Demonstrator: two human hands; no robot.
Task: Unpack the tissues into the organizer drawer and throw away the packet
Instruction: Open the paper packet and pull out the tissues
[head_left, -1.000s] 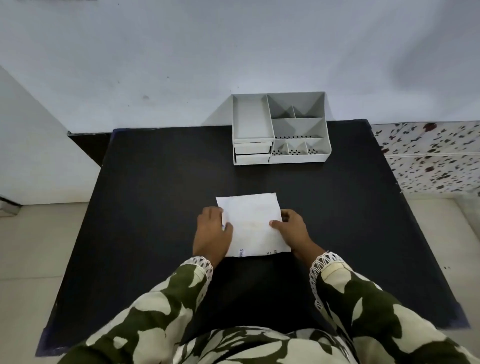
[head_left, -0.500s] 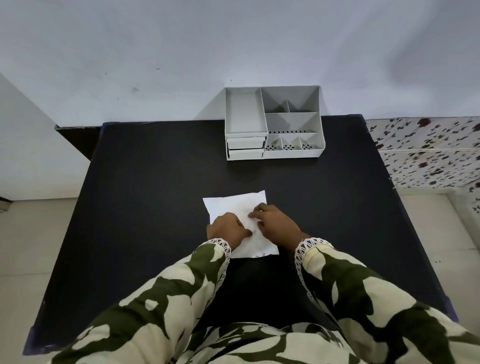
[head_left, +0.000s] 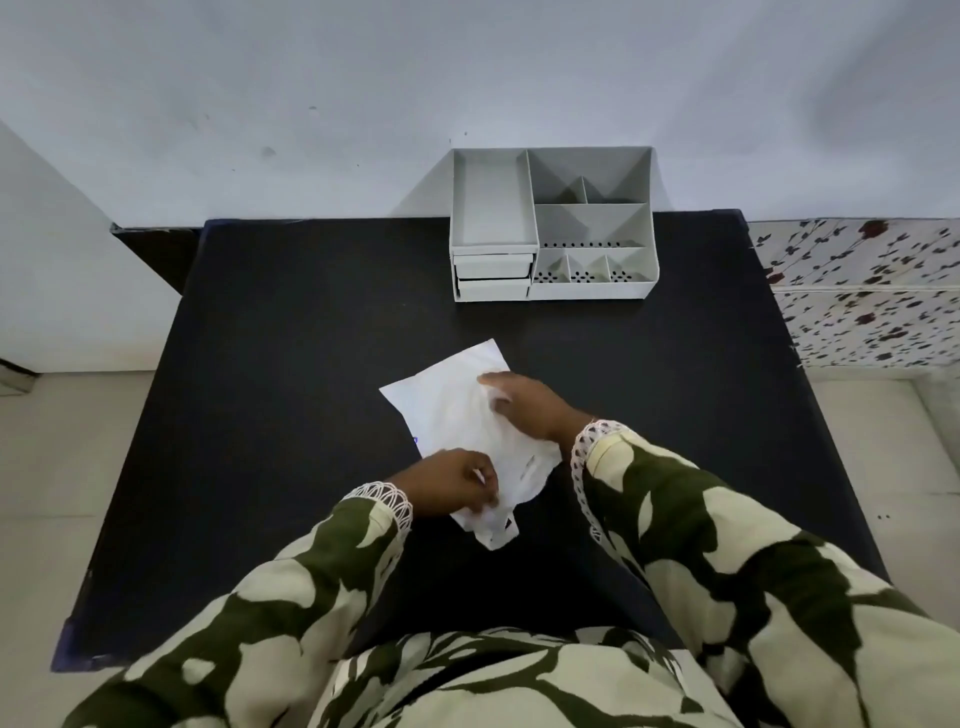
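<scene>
A white tissue packet (head_left: 447, 402) lies tilted on the black table (head_left: 291, 332), its near end crumpled and lifted. My left hand (head_left: 452, 480) pinches that near end. My right hand (head_left: 530, 408) rests on the packet's right side with its fingers pressing into the wrapper. The tissues inside are hidden by the wrapper. A grey organizer (head_left: 553, 223) stands at the table's far edge. Its two small drawers (head_left: 493, 275) at the lower left front are pushed in.
The organizer has several open compartments on top, all bare. A white wall runs behind the table. A flower-patterned surface (head_left: 872, 291) lies to the right, and pale floor tiles (head_left: 67, 467) show on the left.
The packet has turned from lying square to tilted, and its near end is now crumpled. My left hand pulled back toward me holding that end; my right hand moved up and right.
</scene>
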